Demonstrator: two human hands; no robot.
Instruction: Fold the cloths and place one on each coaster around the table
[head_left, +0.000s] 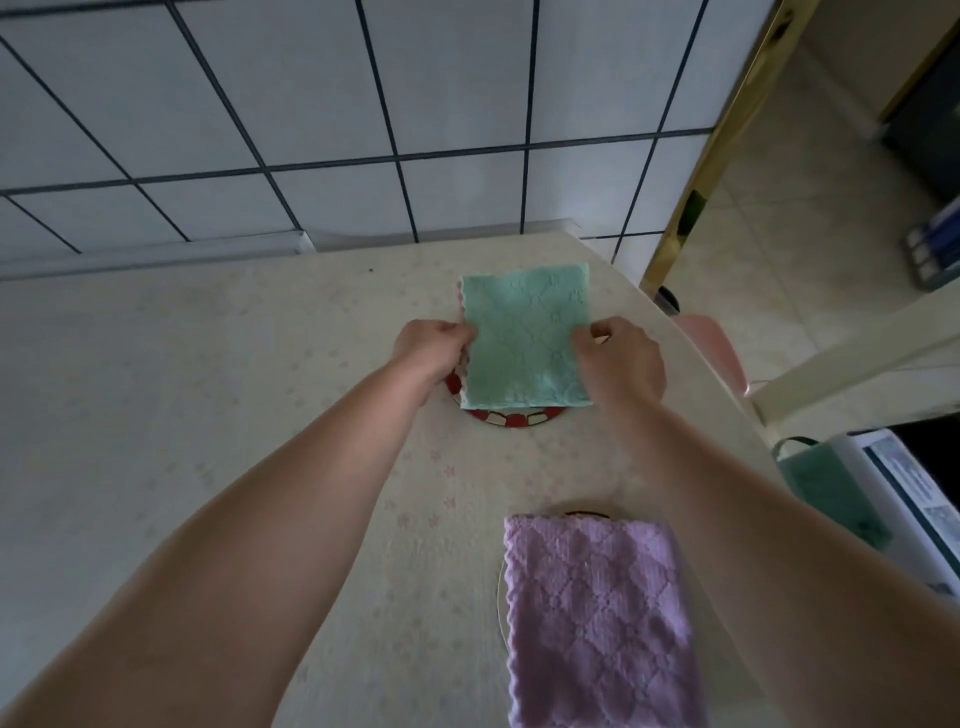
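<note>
A folded green cloth (524, 338) lies flat over a round coaster with a red and white rim (514, 417), far on the table. My left hand (434, 348) pinches the cloth's left edge and my right hand (621, 361) pinches its right edge. Nearer to me, a folded purple cloth (597, 618) covers a second coaster, of which only a thin rim (501, 587) shows at the left.
The cream table (234, 415) has a faint flower pattern and meets a white tiled wall (311, 130) at the back. Past its right edge are a pink chair (717, 348), a green bag (826, 493) and a white appliance (904, 493).
</note>
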